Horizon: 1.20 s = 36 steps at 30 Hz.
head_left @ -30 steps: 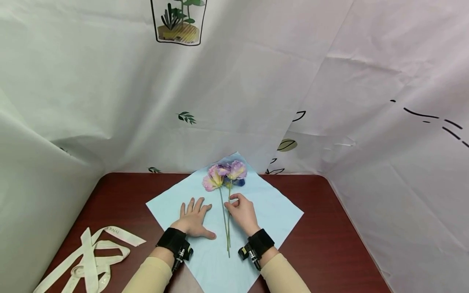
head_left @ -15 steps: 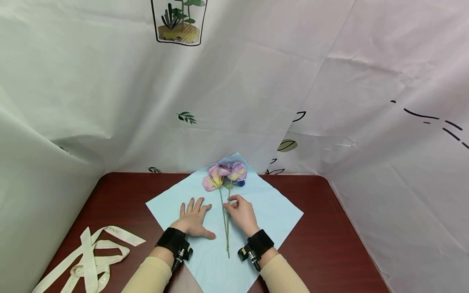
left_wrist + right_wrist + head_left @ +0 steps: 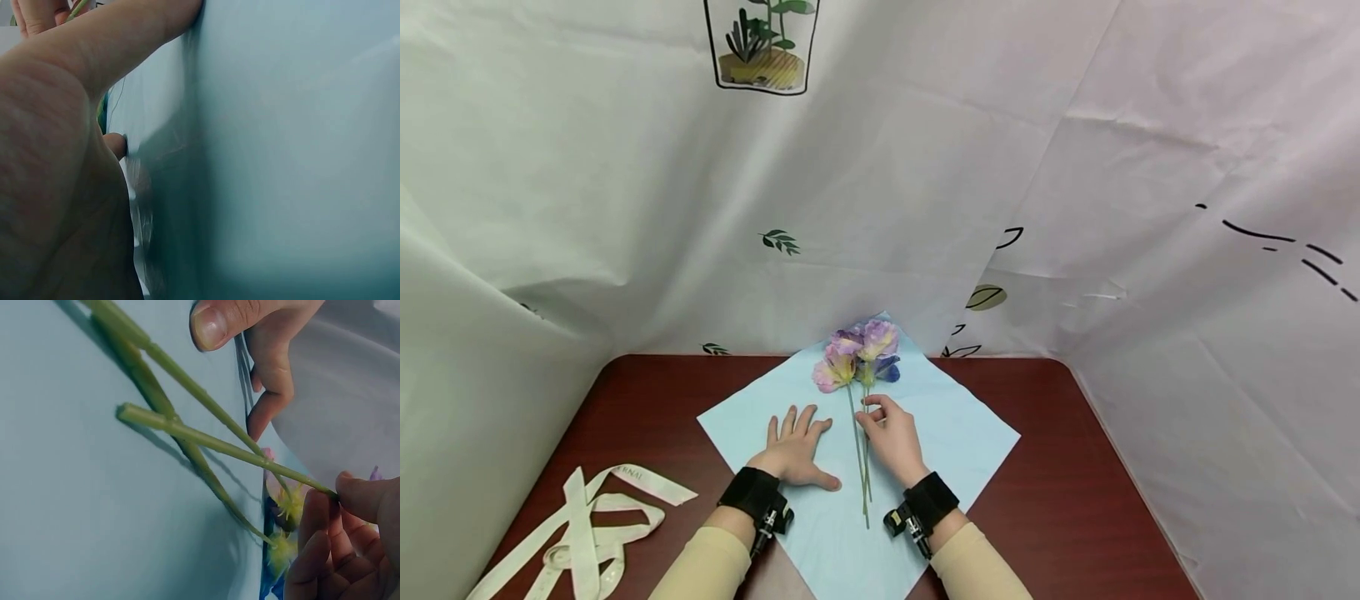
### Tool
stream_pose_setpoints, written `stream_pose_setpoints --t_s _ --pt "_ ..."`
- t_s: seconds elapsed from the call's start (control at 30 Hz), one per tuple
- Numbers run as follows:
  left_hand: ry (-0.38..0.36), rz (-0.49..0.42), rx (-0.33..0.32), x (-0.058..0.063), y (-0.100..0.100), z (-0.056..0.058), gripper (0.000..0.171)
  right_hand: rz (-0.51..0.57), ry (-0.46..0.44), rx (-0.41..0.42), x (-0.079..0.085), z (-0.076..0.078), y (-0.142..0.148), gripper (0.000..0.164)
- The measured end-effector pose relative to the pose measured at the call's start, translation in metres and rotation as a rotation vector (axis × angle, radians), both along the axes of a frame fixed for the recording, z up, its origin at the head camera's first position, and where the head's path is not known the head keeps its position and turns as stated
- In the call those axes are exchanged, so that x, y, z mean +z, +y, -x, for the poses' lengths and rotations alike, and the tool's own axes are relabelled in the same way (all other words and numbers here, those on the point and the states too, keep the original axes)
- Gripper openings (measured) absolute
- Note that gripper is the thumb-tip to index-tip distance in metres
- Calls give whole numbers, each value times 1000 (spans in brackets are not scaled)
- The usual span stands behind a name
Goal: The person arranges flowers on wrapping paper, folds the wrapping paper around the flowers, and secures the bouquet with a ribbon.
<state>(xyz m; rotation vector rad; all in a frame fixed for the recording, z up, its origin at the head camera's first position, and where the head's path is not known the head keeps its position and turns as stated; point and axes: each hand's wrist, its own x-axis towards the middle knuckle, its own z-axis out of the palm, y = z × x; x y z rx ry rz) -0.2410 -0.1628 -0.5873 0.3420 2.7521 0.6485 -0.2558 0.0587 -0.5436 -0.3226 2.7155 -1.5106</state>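
Observation:
A light blue sheet of paper [image 3: 958,429] lies on the table with one corner towards the back. On it are long-stemmed flowers: a pink and yellow one [image 3: 833,372], a light purple one [image 3: 880,338] and a dark blue one [image 3: 887,369], heads bunched at the far corner. My right hand [image 3: 893,437] pinches one green stem [image 3: 219,445] between thumb and fingers. In the right wrist view this stem crosses above two other stems. Left of the stems, my left hand [image 3: 793,454] rests on the paper with fingers spread. Its palm side fills much of the left wrist view.
A loosely looped cream ribbon [image 3: 582,529] with lettering lies on the dark red table [image 3: 1060,500] at the left. Pale printed cloth [image 3: 880,183] hangs behind the table and along its sides.
The light purple flower has shifted slightly up and left with my right hand, so more of the dark blue flower shows. My left hand stays in place.

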Motion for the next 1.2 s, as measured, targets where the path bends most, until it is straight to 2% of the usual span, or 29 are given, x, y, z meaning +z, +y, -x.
stream_pose_setpoints --t_s 0.33,0.57,0.8,0.93,1.07,1.2 --pt "-6 4 -19 4 4 -2 113 -53 -38 16 -2 -1 4 36" --pt "0 2 -15 10 5 -2 113 -41 -11 8 -2 -2 7 35" --pt "-9 19 -19 6 4 0 114 -55 -28 -2 0 -4 13 38" --pt "-2 5 -28 4 4 0 114 -74 -24 -8 1 -10 28 38" --pt "4 -23 -36 3 3 -1 114 -159 37 63 -3 -24 56 36" --pt "11 -41 -29 5 -2 -5 114 -271 92 257 -6 -43 90 35"
